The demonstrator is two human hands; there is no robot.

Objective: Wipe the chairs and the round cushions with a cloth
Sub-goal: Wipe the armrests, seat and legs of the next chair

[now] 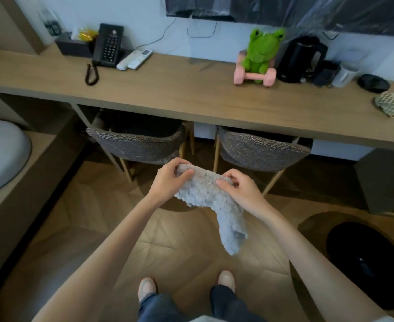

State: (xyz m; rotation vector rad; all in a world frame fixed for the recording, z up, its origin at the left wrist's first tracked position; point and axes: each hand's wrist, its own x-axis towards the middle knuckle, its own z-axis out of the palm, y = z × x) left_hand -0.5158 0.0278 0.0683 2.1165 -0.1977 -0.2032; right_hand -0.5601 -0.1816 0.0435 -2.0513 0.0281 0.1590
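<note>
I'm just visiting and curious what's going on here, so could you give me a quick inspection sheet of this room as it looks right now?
Surface: long wooden desk, bare in the middle.
Job's things: fluffy grey cloth held over the floor; two woven grey chairs, left and right, pushed under the desk; round grey cushion on the bench at left.
Clutter: black desk telephone, white remote controls, green plush frog on a pink dumbbell, black electric kettle.
Hands: left hand and right hand both pinch the cloth's top edge.
Cables: coiled phone cord; thin wires hang on the wall.
Surroundings: wooden herringbone floor.
</note>
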